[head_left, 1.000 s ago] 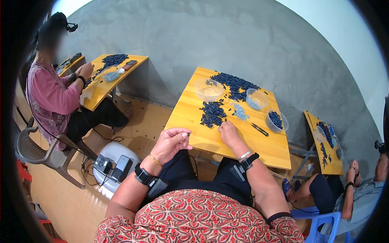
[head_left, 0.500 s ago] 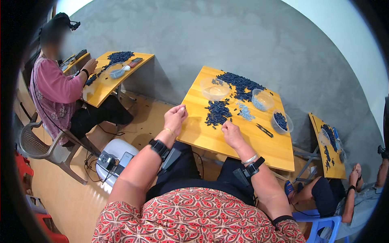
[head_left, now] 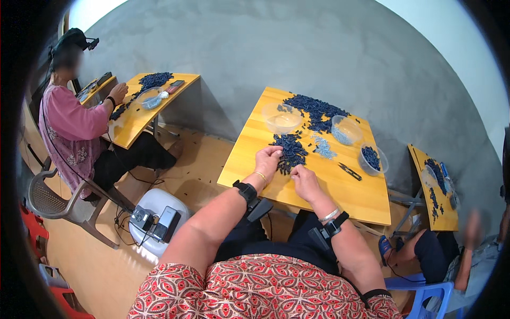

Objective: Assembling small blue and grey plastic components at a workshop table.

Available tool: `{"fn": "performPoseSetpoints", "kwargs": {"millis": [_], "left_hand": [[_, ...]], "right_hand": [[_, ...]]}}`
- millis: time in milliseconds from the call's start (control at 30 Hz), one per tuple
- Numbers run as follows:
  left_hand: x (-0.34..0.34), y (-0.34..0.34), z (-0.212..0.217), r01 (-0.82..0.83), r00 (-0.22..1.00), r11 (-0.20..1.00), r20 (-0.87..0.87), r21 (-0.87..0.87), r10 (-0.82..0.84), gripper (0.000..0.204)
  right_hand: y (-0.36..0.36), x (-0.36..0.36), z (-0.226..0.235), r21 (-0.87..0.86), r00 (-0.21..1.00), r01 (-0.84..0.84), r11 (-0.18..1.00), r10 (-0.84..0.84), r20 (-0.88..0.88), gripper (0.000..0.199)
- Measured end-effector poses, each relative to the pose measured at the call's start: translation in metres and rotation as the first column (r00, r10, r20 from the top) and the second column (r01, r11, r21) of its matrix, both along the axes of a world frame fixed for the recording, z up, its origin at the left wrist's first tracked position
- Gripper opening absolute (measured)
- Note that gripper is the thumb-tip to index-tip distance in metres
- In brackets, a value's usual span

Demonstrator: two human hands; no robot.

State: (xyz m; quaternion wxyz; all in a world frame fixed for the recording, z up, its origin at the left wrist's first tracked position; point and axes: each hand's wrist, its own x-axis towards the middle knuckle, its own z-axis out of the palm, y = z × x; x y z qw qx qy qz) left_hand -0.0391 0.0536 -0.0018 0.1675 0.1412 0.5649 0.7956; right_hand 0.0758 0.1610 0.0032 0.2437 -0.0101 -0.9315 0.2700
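Observation:
My left hand [head_left: 269, 161] is at the left side of a near pile of small dark blue tube-like pieces [head_left: 292, 151]. Its fingertips touch the pile and look pinched together; anything between them is hidden. Just in front of that pile, over the yellow table [head_left: 244, 167], is my right hand [head_left: 306, 182]. Its thumb and forefinger are closed, and what they hold is too small to make out. Small light blue-grey pieces [head_left: 323, 147] lie scattered to the right of the near pile.
A bigger dark blue heap [head_left: 316, 109] lies at the back. Around it stand clear plastic bowls, one nearly bare [head_left: 281, 121], one with light blue pieces [head_left: 345, 131], one with dark pieces [head_left: 371, 158]. Black thread snips [head_left: 349, 171] lie at right. Co-workers sit at tables on both sides.
My left hand has moved right and forward, from beyond the table's left edge to the near pile. My right hand stays nearly in place, still pinched.

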Motion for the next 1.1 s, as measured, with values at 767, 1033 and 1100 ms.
{"fn": "performPoseSetpoints", "kwargs": {"millis": [767, 1033, 1100], "left_hand": [[0.016, -0.019, -0.001, 0.058, 0.960, 0.991, 0.267, 0.117, -0.088, 0.013], [0.003, -0.071, 0.024, 0.098, 0.962, 0.970, 0.229, 0.223, -0.150, 0.009], [0.013, -0.073, 0.026, 0.362, 0.885, 0.923, 0.264, 0.129, -0.384, 0.009]], "right_hand": [[-0.009, 0.016, -0.007, 0.207, 0.994, -0.070, 0.976, 0.085, -0.066, 0.012], [-0.006, 0.025, 0.003, -0.068, 0.996, -0.069, 0.995, 0.066, -0.055, 0.009], [0.003, 0.023, -0.007, -0.005, 0.998, 0.029, 1.000, -0.029, -0.051, 0.009]]}}
